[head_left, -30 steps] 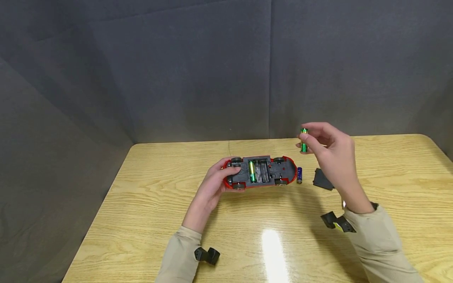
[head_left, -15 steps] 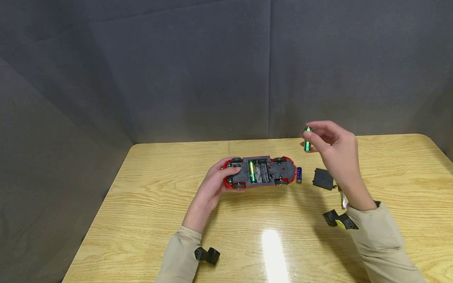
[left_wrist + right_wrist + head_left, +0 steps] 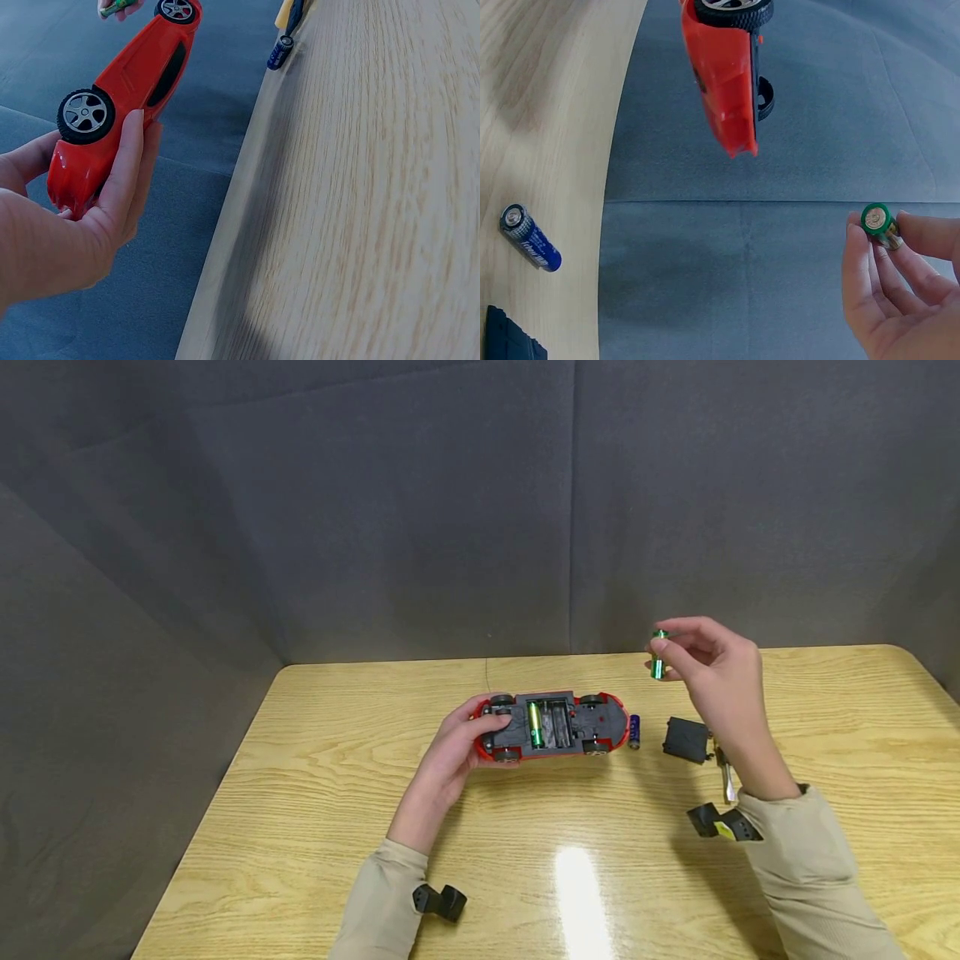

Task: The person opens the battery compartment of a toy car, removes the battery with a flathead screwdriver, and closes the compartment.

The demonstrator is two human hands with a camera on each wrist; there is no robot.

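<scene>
Red toy car (image 3: 551,727) lies upside down on the wooden surface (image 3: 570,877), the left hand (image 3: 457,752) gripping its end. Above and right of it, the right hand (image 3: 712,672) pinches a green battery (image 3: 658,653); a blue battery (image 3: 634,731) lies beside the car.

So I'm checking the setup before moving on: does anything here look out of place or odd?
Mostly the toy car: it is upside down, its battery bay open with one green battery in and slots bare. The black cover and a blue battery lie loose on the table. Nothing looks spilled or damaged.
</scene>
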